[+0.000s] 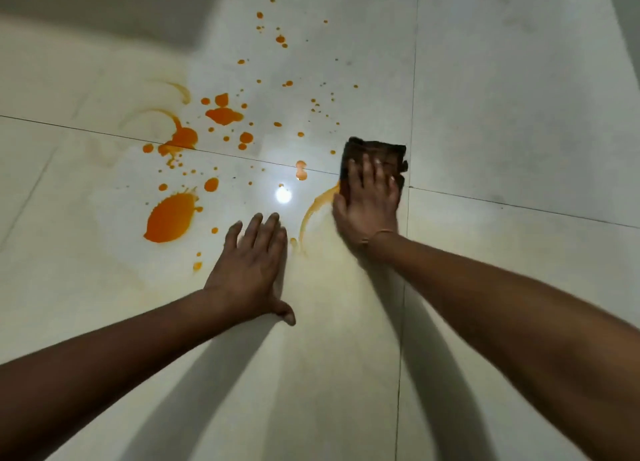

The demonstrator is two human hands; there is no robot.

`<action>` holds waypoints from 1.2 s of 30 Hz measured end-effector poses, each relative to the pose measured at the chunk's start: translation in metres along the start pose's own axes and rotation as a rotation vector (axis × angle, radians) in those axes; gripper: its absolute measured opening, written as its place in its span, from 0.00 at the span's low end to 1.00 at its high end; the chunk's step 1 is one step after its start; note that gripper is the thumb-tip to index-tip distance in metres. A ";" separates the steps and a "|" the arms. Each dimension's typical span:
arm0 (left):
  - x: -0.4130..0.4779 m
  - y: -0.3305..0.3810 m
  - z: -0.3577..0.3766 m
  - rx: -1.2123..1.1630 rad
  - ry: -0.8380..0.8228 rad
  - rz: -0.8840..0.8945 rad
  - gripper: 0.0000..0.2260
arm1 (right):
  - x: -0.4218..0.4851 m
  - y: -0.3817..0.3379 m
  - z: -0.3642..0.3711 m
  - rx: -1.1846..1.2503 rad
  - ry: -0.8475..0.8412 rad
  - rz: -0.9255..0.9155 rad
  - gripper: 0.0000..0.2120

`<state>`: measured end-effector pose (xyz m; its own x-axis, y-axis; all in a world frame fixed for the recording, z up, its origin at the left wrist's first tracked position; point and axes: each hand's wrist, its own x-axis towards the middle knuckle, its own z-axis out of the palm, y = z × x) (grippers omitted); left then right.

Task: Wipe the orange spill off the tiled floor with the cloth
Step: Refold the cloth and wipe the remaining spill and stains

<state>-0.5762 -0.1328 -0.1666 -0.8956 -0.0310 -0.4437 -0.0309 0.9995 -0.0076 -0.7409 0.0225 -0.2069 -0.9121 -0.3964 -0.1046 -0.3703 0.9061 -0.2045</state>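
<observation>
The right hand (pixel 369 211) presses flat, fingers straight, on the dark brown folded cloth (pixel 375 157); the left hand (pixel 251 270) lies open on the pale tiled floor (pixel 519 114), the orange liquid spill (pixel 169 219) at its ten o'clock

Indoor room — pale tiled floor (pixel 502 114).

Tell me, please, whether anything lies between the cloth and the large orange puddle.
Nothing solid: only tile and small drops between the cloth and the large puddle. The left hand rests flat beside that path.
</observation>
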 end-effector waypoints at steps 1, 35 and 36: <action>0.002 -0.002 -0.001 0.020 -0.030 -0.002 0.63 | -0.007 -0.026 0.006 0.024 0.001 0.004 0.33; 0.006 -0.039 -0.014 -0.158 0.045 0.099 0.54 | 0.016 -0.044 -0.002 -0.066 -0.104 -0.147 0.30; 0.010 -0.044 -0.016 -0.107 0.057 0.134 0.52 | 0.045 -0.054 0.002 -0.067 -0.064 -0.051 0.30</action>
<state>-0.5910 -0.1768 -0.1565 -0.9186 0.0990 -0.3827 0.0461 0.9883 0.1451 -0.7611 -0.0445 -0.2020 -0.8797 -0.4486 -0.1579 -0.4284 0.8917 -0.1462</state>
